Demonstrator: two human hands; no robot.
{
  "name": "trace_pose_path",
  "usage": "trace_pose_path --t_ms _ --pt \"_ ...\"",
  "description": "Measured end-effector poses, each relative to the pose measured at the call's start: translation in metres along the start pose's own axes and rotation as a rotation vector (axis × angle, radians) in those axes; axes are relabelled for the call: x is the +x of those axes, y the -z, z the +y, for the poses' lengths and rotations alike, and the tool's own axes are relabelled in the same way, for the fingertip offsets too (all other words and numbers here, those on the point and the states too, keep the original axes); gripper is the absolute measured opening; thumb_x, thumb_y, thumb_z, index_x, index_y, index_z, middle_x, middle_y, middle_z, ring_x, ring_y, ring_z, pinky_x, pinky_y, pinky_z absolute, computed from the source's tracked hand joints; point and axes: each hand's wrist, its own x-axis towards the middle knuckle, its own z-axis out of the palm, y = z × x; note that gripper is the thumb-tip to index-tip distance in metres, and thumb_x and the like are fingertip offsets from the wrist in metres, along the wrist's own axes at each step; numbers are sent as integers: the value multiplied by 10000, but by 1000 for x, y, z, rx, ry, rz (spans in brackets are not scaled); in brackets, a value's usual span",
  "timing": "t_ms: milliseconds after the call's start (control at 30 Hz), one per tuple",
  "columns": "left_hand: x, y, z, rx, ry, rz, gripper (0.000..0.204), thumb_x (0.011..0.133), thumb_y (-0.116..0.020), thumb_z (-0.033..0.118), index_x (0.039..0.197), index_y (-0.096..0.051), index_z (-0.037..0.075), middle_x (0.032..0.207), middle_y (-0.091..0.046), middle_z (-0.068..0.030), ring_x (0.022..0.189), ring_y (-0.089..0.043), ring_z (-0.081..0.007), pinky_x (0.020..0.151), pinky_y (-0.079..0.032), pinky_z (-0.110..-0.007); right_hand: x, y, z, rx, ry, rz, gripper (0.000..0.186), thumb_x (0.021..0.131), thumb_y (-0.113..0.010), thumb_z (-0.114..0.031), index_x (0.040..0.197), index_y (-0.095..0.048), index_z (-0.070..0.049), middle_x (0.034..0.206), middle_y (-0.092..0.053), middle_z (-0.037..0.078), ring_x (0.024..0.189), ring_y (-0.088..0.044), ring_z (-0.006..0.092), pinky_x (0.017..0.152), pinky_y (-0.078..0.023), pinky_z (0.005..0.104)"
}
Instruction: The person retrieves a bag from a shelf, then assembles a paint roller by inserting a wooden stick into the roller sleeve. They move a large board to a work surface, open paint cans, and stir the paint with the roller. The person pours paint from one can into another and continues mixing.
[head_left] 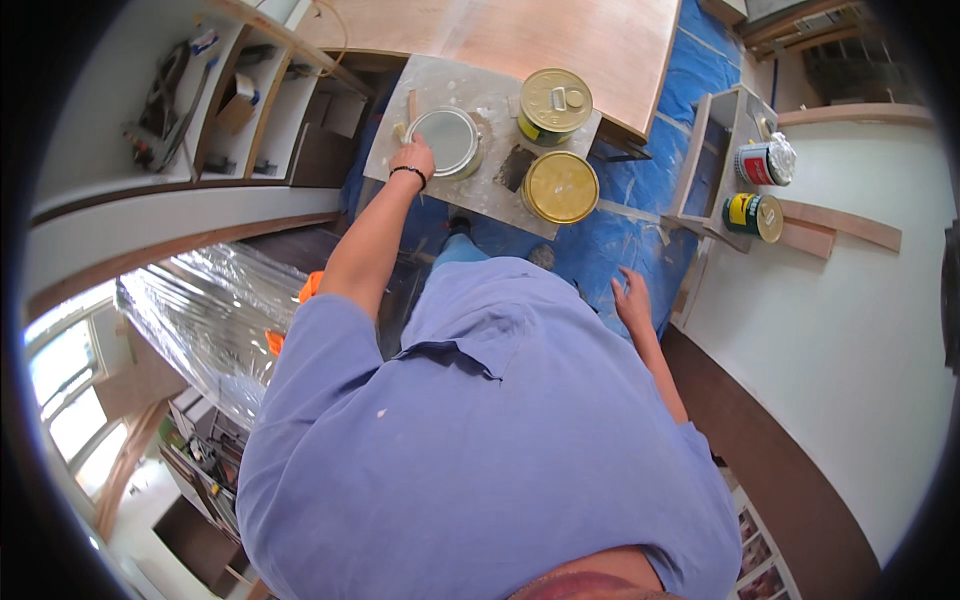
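Observation:
My left hand (411, 157), with a dark bracelet at the wrist, is at the left rim of a round metal can (446, 145) with a pale grey top. Its fingers look curled at that rim, partly hidden. Right of this can, on the same worn grey board (395, 95), stand a tall can with a gold lid (556, 100) and a can with a yellowish top (562, 188). My right hand (632, 297) hangs by my right side, fingers apart, holding nothing.
Blue sheeting (640, 240) covers the floor. A large plywood panel (500, 28) lies beyond the board. To the right, a yellow-and-black can (752, 217) and a can topped with crumpled white material (765, 163) stand near a box-like frame (690, 165). Open shelves (245, 100) line the left.

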Motion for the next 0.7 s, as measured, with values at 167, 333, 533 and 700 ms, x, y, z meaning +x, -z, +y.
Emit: trace_pose_path --t_ms 167,333,533,700 --pt "11 -5 -1 -37 -122 -77 315 1008 -473 133 1275 -546 -16 1153 -733 -300 1107 -717 -452 942 -570 -549 -86 -6 3 143 -505 44 442 995 -714 -303 1337 -659 -29 1322 -687 212 1146 -699 365 1016 -537 443" --pt "2 28 -18 -6 -248 -6 266 966 -516 118 1194 -580 -4 1020 -750 -273 972 -740 -460 846 -589 -557 -88 -50 -35 71 -502 92 455 1004 -712 -308 1349 -655 -16 1293 -711 216 1110 -726 330 950 -569 419" --pt "5 47 -22 40 -374 30 214 967 -522 118 1140 -608 26 976 -764 -239 931 -756 -430 814 -600 -543 12 -71 -111 54 -257 273 465 1009 -704 -296 1374 -632 -17 1310 -676 225 1211 -656 364 1047 -508 443" --pt "14 24 -18 59 -418 22 192 956 -535 119 1108 -621 40 961 -760 -238 924 -756 -430 797 -599 -541 101 -56 -157 -30 -58 335 534 980 -714 -281 1444 -583 -52 1485 -557 208 1389 -506 397 1175 -401 482"
